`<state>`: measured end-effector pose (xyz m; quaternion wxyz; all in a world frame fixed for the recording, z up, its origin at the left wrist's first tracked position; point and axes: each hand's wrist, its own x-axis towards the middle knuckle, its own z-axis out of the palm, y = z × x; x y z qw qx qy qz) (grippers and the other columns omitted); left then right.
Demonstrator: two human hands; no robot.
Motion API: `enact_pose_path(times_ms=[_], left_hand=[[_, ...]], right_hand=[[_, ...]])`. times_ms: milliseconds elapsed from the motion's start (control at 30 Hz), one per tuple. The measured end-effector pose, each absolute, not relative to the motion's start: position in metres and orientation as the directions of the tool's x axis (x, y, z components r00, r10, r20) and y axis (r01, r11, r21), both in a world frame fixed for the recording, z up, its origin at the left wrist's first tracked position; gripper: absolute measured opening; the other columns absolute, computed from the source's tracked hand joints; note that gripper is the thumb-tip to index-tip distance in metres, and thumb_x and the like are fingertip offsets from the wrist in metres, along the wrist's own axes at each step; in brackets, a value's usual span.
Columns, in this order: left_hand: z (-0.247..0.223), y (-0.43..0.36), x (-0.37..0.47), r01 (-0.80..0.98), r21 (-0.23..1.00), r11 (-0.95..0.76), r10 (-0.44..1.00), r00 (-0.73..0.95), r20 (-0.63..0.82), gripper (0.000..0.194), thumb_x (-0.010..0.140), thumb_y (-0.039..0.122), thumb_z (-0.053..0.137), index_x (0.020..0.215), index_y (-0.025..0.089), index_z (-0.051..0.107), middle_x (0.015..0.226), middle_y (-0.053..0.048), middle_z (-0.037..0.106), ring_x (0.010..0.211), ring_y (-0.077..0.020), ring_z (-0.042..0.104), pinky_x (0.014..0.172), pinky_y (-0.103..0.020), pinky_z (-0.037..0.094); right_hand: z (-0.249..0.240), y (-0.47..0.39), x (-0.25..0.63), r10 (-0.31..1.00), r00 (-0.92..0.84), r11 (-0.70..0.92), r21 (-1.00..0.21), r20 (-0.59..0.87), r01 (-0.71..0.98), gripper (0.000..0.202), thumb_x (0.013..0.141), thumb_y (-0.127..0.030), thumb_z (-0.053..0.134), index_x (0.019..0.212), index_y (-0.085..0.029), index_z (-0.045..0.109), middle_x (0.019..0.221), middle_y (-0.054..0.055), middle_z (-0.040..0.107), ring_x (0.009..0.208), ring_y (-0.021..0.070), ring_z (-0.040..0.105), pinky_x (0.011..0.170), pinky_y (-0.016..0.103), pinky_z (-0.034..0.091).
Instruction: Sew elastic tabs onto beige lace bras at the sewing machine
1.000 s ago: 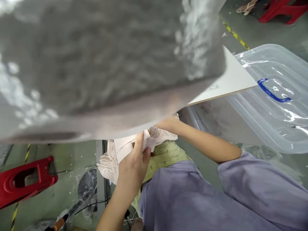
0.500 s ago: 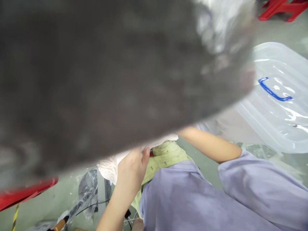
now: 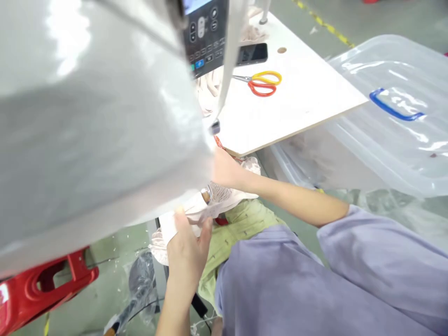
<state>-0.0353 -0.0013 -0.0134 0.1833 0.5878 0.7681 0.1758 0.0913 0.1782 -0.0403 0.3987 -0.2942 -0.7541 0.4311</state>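
Pale pink-white fabric (image 3: 241,193) is bunched above my lap, under a large blurred white-grey machine body (image 3: 105,140) that fills the upper left. My left hand (image 3: 185,249) is at the near left edge of the fabric, with a fold of it between thumb and fingers. At the far side of the cloth is my right hand (image 3: 229,170); the machine body covers its fingers, so its grip cannot be made out. A small shiny metal part (image 3: 206,193) shows between the hands, beside a lacy patch of the fabric.
A white tabletop (image 3: 304,98) carries scissors (image 3: 264,84) with yellow and red handles, a dark phone (image 3: 252,53) and a button panel (image 3: 206,37). Right of it stands a clear lidded bin (image 3: 378,154). A red stool (image 3: 52,284) is at lower left.
The view has shifted, and the machine body covers less of it. The tabletop, scissors and panel have come into sight. My right hand now shows partly; my left stays at the fabric.
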Motion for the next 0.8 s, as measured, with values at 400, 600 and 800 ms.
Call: enact_pose_path(times_ms=[400,600,800], left_hand=[[-0.022,-0.005,-0.034,0.787,0.539,0.3,0.954,-0.254,-0.16,0.093,0.09,0.053,0.064,0.16,0.014,0.016,0.133,-0.027,0.061,0.094,-0.0341,0.07,0.067,-0.036,0.053],[-0.019,-0.003,-0.029,0.781,0.561,0.273,0.962,-0.23,-0.147,0.09,0.092,0.053,0.061,0.16,0.013,0.017,0.116,-0.023,0.068,0.083,-0.0308,0.071,0.061,-0.032,0.051],[-0.023,-0.004,-0.026,0.856,0.449,0.256,0.966,-0.22,-0.133,0.094,0.095,0.054,0.057,0.162,0.012,0.007,0.098,-0.018,0.072,0.06,-0.0254,0.067,0.055,-0.033,0.051]], right_hand=[[-0.066,0.153,0.114,0.915,-0.32,0.265,-0.964,0.246,0.015,0.01,0.091,-0.029,0.064,0.091,-0.021,0.06,0.092,0.002,0.061,0.078,0.0132,0.056,0.069,0.028,0.045],[-0.065,0.135,0.125,0.908,-0.371,0.206,-0.978,0.196,-0.013,0.013,0.09,-0.031,0.064,0.088,-0.02,0.058,0.09,0.002,0.06,0.077,0.0138,0.055,0.068,0.028,0.044],[-0.062,0.121,0.132,0.868,-0.436,0.228,-0.971,0.238,-0.076,0.014,0.087,-0.03,0.068,0.086,-0.021,0.058,0.089,0.002,0.059,0.081,0.0155,0.056,0.075,0.03,0.046]])
